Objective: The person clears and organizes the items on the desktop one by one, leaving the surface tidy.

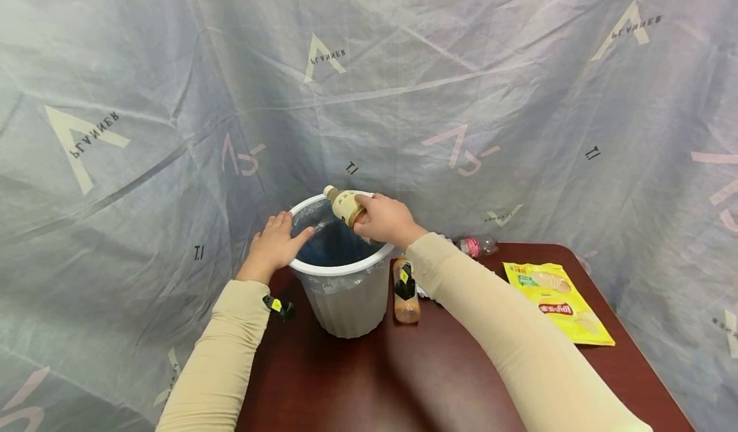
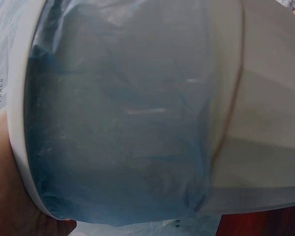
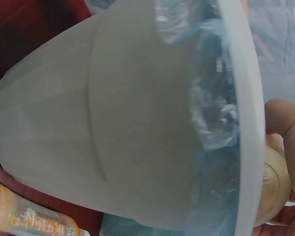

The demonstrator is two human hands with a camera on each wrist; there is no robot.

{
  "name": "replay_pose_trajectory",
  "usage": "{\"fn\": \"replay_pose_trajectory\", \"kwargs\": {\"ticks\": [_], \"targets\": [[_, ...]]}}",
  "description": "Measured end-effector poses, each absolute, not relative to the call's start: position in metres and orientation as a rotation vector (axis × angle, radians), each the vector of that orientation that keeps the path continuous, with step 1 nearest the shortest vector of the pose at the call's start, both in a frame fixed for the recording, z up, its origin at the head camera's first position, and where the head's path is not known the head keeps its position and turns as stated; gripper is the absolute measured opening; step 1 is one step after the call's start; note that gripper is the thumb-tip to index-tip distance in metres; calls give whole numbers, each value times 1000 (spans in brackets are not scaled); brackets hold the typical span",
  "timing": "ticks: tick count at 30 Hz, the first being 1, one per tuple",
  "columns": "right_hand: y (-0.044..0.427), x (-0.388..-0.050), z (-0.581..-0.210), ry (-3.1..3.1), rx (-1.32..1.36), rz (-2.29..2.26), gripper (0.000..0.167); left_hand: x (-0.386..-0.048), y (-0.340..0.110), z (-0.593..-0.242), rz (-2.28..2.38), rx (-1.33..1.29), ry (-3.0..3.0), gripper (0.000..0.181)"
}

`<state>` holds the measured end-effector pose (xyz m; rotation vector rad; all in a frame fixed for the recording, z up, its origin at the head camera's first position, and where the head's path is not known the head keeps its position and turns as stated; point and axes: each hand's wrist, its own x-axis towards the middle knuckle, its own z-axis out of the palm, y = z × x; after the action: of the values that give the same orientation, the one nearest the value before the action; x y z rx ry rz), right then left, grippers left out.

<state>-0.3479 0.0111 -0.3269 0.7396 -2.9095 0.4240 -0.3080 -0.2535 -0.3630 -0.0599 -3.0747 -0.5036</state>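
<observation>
A grey bin with a white rim and a bluish plastic liner stands on the table. My right hand grips a bottle with a cream label over the bin's mouth, its capped end tilted up toward the far left rim. In the right wrist view the round base of the bottle shows beside the rim, with the fingers of my right hand around it. My left hand rests on the rim's left side, fingers spread. In the left wrist view, part of my left hand touches the rim.
An orange-labelled bottle lies just right of the bin. Behind my right forearm are a clear bottle with a red label and some crumpled silvery material. A yellow chip bag lies at the table's right. Grey printed sheeting hangs behind.
</observation>
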Motion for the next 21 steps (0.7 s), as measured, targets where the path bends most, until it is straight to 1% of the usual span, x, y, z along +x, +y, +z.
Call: {"fn": "replay_pose_trajectory", "kwargs": {"ticks": [6,13,19,21], "targets": [[8,-346,-332,-2910,754,374,72,-307,-256,-367,-515,-57,-3083,96],[17,-348,-336,-2902,727,432,83,-307,-254,-366,-518,-67,-3084,100],[31,-351,-337,-2816,739,702,77,-307,-252,-363,-518,-60,-3069,93],[38,-352,-336,-2765,756,785,74,-308,-252,-363,-516,-60,-3069,93]]}}
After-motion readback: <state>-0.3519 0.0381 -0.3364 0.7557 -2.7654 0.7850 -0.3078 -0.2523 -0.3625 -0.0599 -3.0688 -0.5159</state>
